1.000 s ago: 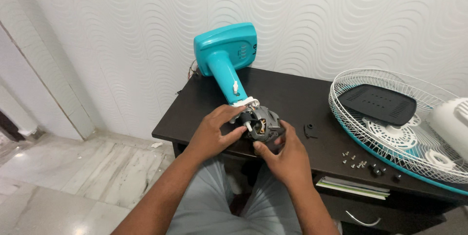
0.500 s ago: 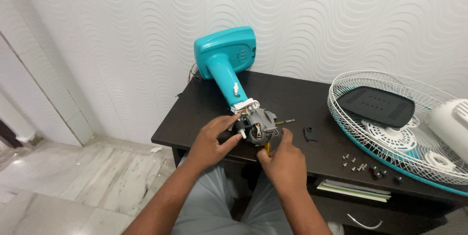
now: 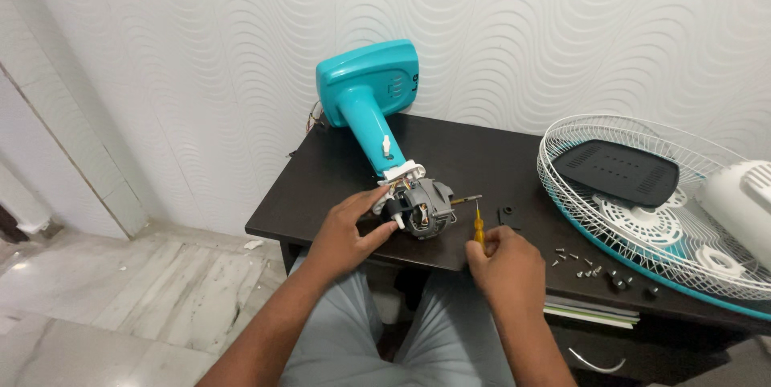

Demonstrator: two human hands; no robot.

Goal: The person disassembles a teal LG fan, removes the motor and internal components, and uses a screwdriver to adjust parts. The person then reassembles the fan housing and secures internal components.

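Left hand (image 3: 347, 236): your fingers close on the grey fan motor (image 3: 420, 207), partly covering it.
Right hand (image 3: 504, 265): your fingers pinch a yellow-handled screwdriver (image 3: 479, 226); its tip is hard to make out.
Table (image 3: 337, 174): front edge hidden by your arms.

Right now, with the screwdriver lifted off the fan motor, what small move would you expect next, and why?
Probably bringing the screwdriver tip onto the motor. The right hand holds it upright just beside the motor, tip not touching, while the left hand steadies the motor on the table. Loose screws already lie to the right, suggesting more may follow.
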